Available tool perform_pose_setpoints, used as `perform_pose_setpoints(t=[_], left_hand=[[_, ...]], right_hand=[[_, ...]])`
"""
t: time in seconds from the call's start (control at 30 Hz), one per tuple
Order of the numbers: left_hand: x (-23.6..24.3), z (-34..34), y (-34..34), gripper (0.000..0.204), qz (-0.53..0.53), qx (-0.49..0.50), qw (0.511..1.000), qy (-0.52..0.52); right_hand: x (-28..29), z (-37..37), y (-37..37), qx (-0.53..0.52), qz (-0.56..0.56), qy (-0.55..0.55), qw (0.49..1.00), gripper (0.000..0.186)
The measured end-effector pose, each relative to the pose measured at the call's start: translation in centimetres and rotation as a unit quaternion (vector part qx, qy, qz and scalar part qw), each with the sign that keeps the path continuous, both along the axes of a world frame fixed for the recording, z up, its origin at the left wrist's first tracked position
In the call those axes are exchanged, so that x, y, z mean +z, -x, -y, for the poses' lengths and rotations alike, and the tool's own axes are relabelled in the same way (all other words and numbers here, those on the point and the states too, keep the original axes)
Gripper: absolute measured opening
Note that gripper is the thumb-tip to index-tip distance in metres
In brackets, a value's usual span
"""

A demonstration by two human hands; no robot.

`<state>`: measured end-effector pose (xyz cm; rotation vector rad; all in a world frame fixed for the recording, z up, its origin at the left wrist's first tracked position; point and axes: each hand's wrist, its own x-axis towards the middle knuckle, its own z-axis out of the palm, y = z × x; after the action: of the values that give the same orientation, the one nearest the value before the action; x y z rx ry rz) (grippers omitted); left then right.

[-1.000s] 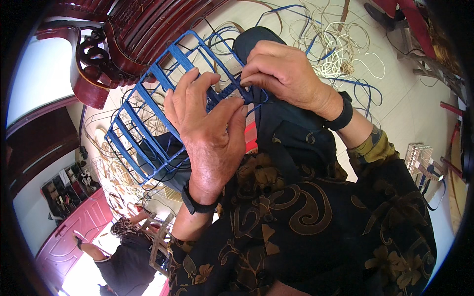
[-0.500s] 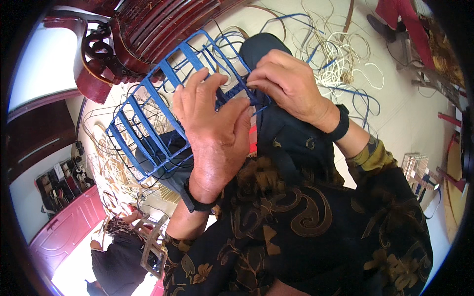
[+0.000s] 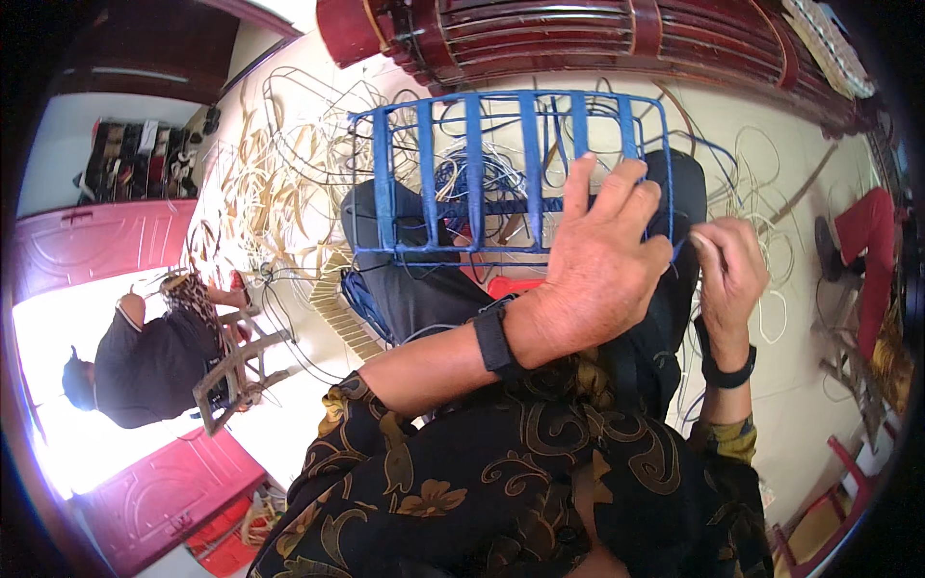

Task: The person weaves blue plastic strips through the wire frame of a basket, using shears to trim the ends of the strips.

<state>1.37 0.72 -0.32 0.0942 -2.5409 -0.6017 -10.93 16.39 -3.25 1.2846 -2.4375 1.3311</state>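
A blue wire frame (image 3: 530, 173), shaped like an open rack with blue strips wound across its bars, rests over my thighs. My left hand (image 3: 612, 246) lies across its right end, fingers bent over the bars and the index tip at the near right corner; its thumb is hidden. Just right of that corner, my right hand (image 3: 732, 270) has thumb and forefinger pinched together. A short bit of blue strip seems to run from the corner into this pinch; most of it is hidden by the fingers.
Loose pale strips (image 3: 279, 202) and dark wires tangle on the floor at left. A dark red wooden bench (image 3: 578, 34) stands beyond the frame. At the far left, another person (image 3: 154, 356) sits beside a wooden stool (image 3: 231, 385). Someone's red-clad leg (image 3: 867, 231) shows at right.
The view has turned, so the frame now lies level instead of slanted. My right hand has drawn away from the frame's corner to the right, while my left hand has moved onto its right end.
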Motion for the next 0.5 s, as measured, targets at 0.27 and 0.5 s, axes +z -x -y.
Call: perform_pose_setpoints(t=[0.27,0.5], left_hand=[[-0.4,0.1,0.0,0.01,-0.029,-0.01,0.999,0.024],[-0.7,0.0,0.0,0.012,-0.045,-0.016,0.997,0.054]], right_hand=[[4.8,-1.1,-1.7,-0.021,0.095,-0.036,0.995,0.011],[5.9,-3.1,-4.2,-0.048,0.355,-0.127,0.925,0.02]])
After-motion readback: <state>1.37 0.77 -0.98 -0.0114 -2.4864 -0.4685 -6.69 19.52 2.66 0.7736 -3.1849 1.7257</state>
